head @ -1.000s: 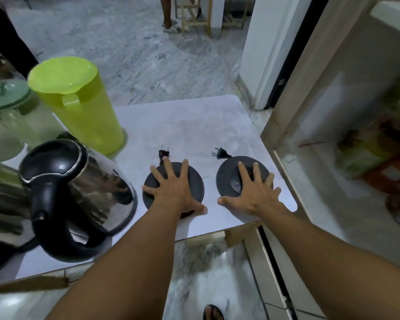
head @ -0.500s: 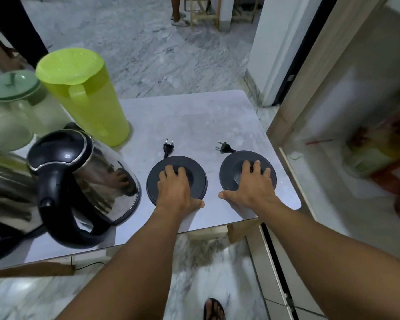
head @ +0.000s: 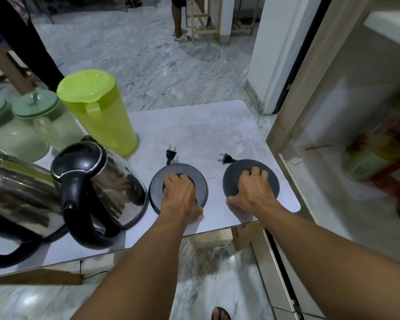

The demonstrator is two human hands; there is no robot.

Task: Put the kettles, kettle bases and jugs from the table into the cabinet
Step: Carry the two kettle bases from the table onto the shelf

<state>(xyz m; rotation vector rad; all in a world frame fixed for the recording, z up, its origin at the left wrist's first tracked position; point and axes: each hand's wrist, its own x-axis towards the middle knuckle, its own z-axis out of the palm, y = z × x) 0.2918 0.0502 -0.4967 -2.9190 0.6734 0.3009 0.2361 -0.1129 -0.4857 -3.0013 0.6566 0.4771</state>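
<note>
Two round black kettle bases lie near the table's (head: 206, 130) front right corner, each with a short cord and plug behind it. My left hand (head: 180, 195) grips the left kettle base (head: 156, 190), fingers curled on its centre and thumb at its near edge. My right hand (head: 252, 190) grips the right kettle base (head: 231, 179) the same way. Left of the bases stand a steel kettle (head: 97, 181) with a black handle and a second steel kettle (head: 14, 192). Behind them are a lime green jug (head: 99, 112) and two pale jugs (head: 44, 121) with green lids.
The open cabinet (head: 333, 135) is right of the table, its wooden frame close to the table's corner, with blurred packets on its shelf. A white pillar (head: 277, 42) stands behind it. One person stands at the far left (head: 21, 42), and another's legs (head: 179, 17) show at the back.
My fingers were spread flat over both bases; they have since drawn in and curled on the bases' centres. The bases have stayed where they were on the table.
</note>
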